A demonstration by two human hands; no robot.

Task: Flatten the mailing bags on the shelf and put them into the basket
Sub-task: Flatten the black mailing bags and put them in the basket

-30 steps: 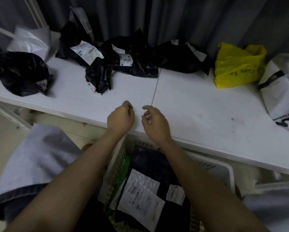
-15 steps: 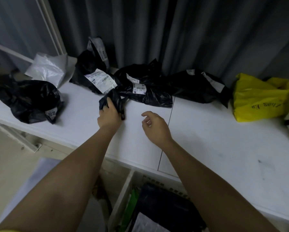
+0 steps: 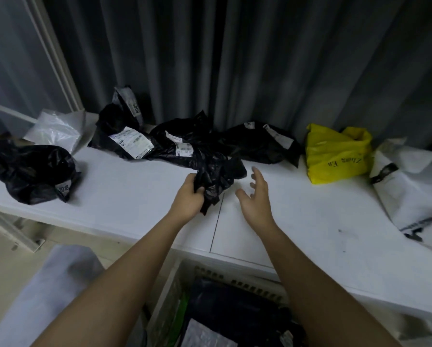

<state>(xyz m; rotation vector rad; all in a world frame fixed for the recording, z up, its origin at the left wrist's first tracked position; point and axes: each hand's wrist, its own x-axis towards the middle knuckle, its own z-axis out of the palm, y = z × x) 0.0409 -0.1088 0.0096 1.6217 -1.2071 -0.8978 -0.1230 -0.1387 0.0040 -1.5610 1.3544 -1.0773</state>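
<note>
My left hand (image 3: 188,196) grips a crumpled black mailing bag (image 3: 218,175) at its near edge, over the middle of the white shelf (image 3: 125,196). My right hand (image 3: 256,196) hovers open just right of that bag, fingers spread, touching nothing. More crumpled black bags with white labels lie behind it (image 3: 125,136) (image 3: 260,144), and another black bag (image 3: 32,171) sits at the shelf's left end. Below the shelf's front edge, the white basket (image 3: 175,286) holds flat black bags with labels.
A yellow plastic bag (image 3: 337,154) and a large white mailing bag (image 3: 415,191) lie on the shelf's right side. A clear white bag (image 3: 55,128) sits at the back left. Grey curtains hang behind. A grey-white sheet (image 3: 47,291) lies at the lower left.
My left hand reached to the small black bag, gripped it and pulled it toward the shelf's middle. My right hand opened and moved up beside it.
</note>
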